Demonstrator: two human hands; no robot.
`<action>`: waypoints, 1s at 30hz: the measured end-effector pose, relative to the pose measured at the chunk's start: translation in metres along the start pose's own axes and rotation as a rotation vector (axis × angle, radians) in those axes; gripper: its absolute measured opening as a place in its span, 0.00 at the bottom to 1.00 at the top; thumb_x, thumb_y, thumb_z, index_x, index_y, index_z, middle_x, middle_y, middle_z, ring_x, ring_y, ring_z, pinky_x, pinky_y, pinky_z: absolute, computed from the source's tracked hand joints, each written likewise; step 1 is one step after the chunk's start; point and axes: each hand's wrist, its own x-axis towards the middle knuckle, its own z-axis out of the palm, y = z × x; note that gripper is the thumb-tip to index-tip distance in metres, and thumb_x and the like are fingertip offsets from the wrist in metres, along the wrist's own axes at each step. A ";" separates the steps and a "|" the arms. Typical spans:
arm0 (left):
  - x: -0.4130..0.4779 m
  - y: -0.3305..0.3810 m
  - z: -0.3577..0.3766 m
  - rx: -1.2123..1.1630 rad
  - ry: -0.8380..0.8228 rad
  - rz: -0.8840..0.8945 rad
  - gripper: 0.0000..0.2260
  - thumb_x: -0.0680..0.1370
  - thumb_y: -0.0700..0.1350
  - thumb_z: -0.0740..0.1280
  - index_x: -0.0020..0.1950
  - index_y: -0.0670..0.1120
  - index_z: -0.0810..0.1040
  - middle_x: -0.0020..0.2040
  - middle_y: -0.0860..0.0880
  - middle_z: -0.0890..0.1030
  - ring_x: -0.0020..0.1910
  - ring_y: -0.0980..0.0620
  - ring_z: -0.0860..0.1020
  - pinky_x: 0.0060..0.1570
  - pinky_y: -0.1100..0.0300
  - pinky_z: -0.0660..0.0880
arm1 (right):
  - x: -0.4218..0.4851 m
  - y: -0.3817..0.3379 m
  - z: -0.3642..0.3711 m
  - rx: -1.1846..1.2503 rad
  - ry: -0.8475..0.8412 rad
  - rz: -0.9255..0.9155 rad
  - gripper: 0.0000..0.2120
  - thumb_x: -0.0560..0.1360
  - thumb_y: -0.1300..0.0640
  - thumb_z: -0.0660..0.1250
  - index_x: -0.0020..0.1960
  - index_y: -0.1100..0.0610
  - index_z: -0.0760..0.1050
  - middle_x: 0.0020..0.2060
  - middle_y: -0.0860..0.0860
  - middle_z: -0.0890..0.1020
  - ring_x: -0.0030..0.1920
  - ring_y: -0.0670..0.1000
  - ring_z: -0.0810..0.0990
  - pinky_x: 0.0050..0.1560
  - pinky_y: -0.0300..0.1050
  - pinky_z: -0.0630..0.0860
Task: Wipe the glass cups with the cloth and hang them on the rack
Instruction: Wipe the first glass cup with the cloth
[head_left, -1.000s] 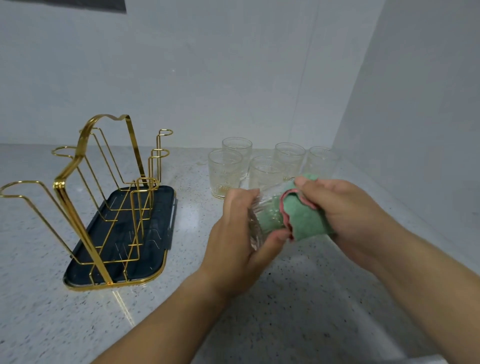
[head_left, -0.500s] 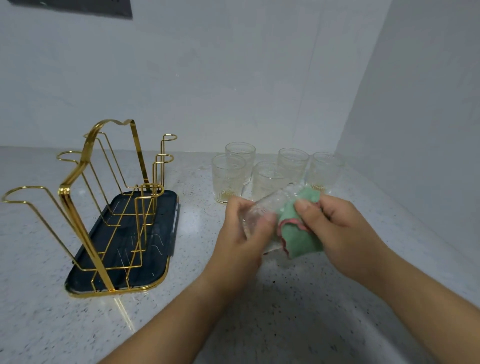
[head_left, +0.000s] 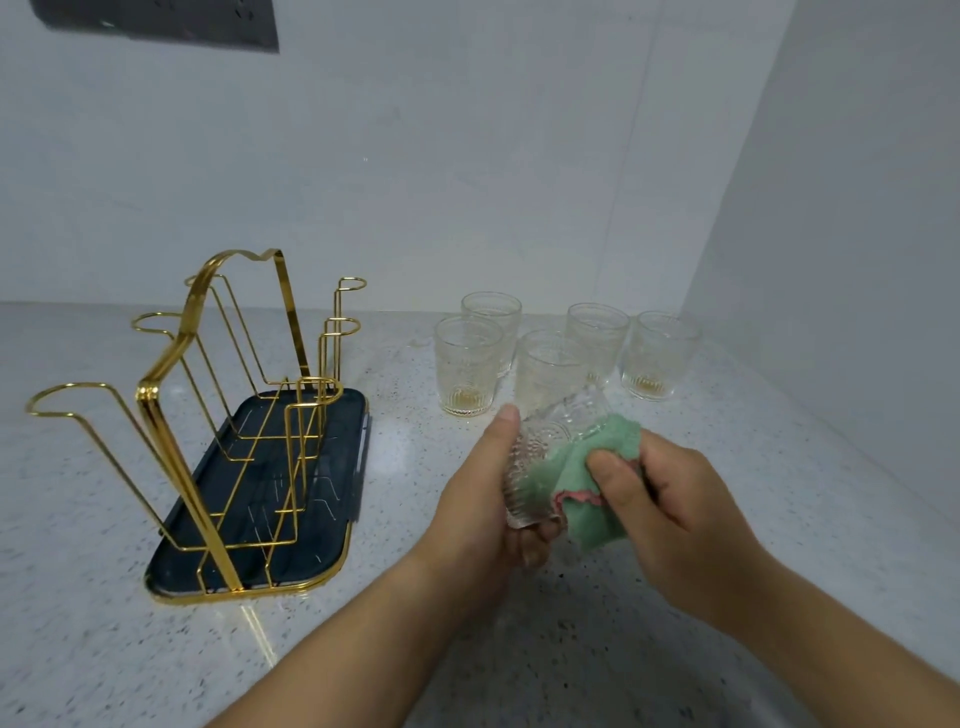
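A patterned glass cup (head_left: 540, 452) is held tilted above the counter, gripped by my left hand (head_left: 485, 499) with the thumb on top and fingers below. My right hand (head_left: 670, 514) pinches a green cloth with a pink edge (head_left: 587, 483) and presses it against and into the cup. Several more clear glass cups (head_left: 467, 366) stand upright in a group behind my hands, near the back wall. The gold wire rack (head_left: 208, 395) stands on its dark tray (head_left: 332, 551) at the left, with nothing hanging on its loops.
The speckled countertop (head_left: 571, 649) meets a white back wall and a white side wall (head_left: 831, 234) at the right, forming a corner behind the cups. A dark panel (head_left: 156, 23) sits high on the back wall.
The cup has turned more upright in my left hand, and my right hand has shifted the cloth round it. The camera view has dropped slightly.
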 end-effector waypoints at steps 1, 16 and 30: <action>0.001 0.000 0.000 0.061 0.035 0.070 0.38 0.73 0.72 0.68 0.67 0.41 0.77 0.51 0.31 0.81 0.43 0.40 0.80 0.43 0.48 0.75 | 0.000 0.000 0.000 0.043 0.019 0.014 0.19 0.80 0.41 0.63 0.40 0.54 0.77 0.33 0.51 0.83 0.32 0.49 0.82 0.32 0.46 0.80; 0.005 0.002 -0.006 0.204 -0.105 0.155 0.20 0.72 0.42 0.77 0.64 0.44 0.82 0.56 0.43 0.87 0.51 0.46 0.86 0.51 0.51 0.84 | 0.036 -0.017 -0.026 0.127 0.246 0.122 0.19 0.85 0.51 0.58 0.38 0.54 0.75 0.28 0.40 0.78 0.29 0.39 0.75 0.33 0.31 0.73; 0.001 0.002 0.005 -0.002 0.011 0.304 0.30 0.69 0.35 0.76 0.70 0.42 0.75 0.62 0.38 0.84 0.61 0.38 0.83 0.61 0.46 0.80 | -0.019 -0.017 0.044 1.053 0.361 0.486 0.20 0.84 0.47 0.56 0.67 0.57 0.78 0.59 0.57 0.85 0.61 0.56 0.84 0.69 0.58 0.72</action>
